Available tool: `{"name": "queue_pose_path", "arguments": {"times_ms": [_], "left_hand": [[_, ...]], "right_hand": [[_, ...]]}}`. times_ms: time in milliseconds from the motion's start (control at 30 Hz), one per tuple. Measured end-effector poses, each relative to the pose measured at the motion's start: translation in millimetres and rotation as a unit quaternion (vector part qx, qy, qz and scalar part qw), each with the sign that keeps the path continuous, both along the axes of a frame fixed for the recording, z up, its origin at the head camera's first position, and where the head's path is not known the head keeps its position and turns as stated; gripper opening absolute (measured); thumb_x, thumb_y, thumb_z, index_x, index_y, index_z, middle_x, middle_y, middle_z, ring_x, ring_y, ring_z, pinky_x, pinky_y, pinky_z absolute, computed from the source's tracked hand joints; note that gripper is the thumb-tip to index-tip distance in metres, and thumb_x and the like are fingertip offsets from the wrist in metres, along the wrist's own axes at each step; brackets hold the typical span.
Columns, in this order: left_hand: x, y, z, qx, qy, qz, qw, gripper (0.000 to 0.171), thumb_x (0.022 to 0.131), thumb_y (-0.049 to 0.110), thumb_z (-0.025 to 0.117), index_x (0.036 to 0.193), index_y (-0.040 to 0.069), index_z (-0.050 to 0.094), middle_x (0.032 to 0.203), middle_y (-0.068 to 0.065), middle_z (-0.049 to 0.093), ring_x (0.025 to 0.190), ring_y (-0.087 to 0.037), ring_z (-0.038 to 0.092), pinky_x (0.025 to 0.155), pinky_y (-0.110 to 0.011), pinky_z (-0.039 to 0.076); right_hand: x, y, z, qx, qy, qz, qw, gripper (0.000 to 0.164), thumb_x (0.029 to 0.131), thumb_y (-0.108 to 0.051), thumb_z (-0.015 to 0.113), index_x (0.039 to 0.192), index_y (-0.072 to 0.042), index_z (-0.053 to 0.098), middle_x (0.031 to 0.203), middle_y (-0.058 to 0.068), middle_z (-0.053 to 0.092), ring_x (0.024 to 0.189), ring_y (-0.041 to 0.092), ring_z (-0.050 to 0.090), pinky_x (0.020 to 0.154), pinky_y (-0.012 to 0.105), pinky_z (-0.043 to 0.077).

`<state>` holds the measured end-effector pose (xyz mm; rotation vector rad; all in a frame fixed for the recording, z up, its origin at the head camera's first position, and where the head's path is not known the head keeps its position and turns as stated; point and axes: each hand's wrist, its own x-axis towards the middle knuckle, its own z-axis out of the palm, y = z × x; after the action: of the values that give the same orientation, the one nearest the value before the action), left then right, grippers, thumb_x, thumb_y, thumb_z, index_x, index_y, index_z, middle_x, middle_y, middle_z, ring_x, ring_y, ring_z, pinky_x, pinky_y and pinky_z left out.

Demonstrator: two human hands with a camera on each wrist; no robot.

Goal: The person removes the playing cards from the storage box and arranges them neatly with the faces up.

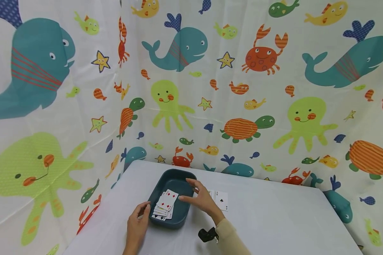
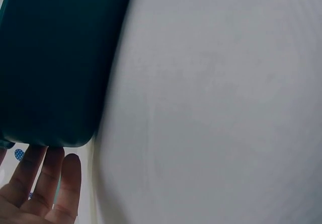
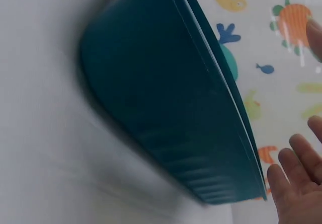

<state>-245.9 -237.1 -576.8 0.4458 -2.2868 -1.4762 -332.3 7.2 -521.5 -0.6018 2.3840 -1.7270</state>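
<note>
A dark teal plastic tub [image 1: 175,224] stands on the white table. Several playing cards [image 1: 167,200] lie loosely piled in its left part, a red diamond card uppermost. At the tub's near left side is my left hand [image 1: 137,223]; in the left wrist view its straight fingers [image 2: 50,176] touch the tub wall. My right hand [image 1: 201,199] hovers over the tub's right rim, thumb and fingers spread, nothing between them. Right of the tub lies a club card [image 1: 221,200], with another card partly hidden behind the right hand.
The white tabletop [image 1: 274,219] stretches to the right of the cards. A curtain [image 1: 185,95] printed with sea animals hangs behind the table and along its left side. A black device [image 1: 207,234] is on the right wrist.
</note>
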Motion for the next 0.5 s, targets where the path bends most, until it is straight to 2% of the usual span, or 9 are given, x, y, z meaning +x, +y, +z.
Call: {"name": "queue_pose_path", "arguments": {"times_ms": [233, 300, 500], "left_hand": [[0.5, 3, 0.8, 0.007, -0.001, 0.001, 1.0000, 0.042, 0.107, 0.038, 0.052, 0.131, 0.005, 0.065, 0.128, -0.018, 0.068, 0.114, -0.032, 0.063, 0.091, -0.046, 0.055], [0.5, 2, 0.8, 0.007, 0.001, 0.003, 1.0000, 0.042, 0.107, 0.037, 0.053, 0.131, 0.005, 0.065, 0.128, -0.018, 0.068, 0.114, -0.032, 0.064, 0.091, -0.047, 0.055], [2.1, 2, 1.7, 0.003, 0.007, 0.005, 1.0000, 0.041, 0.107, 0.036, 0.054, 0.130, 0.005, 0.066, 0.127, -0.018, 0.069, 0.113, -0.032, 0.064, 0.089, -0.044, 0.055]], "right_hand": [[2.8, -14, -0.6, 0.021, 0.004, 0.007, 1.000, 0.082, 0.084, -0.041, 0.085, 0.152, -0.017, 0.046, 0.156, 0.011, 0.047, 0.143, 0.039, 0.044, 0.114, 0.056, 0.038], [3.2, -18, -1.5, 0.027, 0.011, 0.013, 0.999, 0.083, 0.083, -0.041, 0.085, 0.152, -0.015, 0.046, 0.155, 0.012, 0.046, 0.142, 0.040, 0.043, 0.114, 0.056, 0.037], [1.5, -33, -4.1, 0.085, 0.039, 0.020, 0.995, 0.087, 0.081, -0.045, 0.086, 0.152, -0.015, 0.046, 0.154, 0.008, 0.046, 0.142, 0.033, 0.045, 0.114, 0.051, 0.039]]}}
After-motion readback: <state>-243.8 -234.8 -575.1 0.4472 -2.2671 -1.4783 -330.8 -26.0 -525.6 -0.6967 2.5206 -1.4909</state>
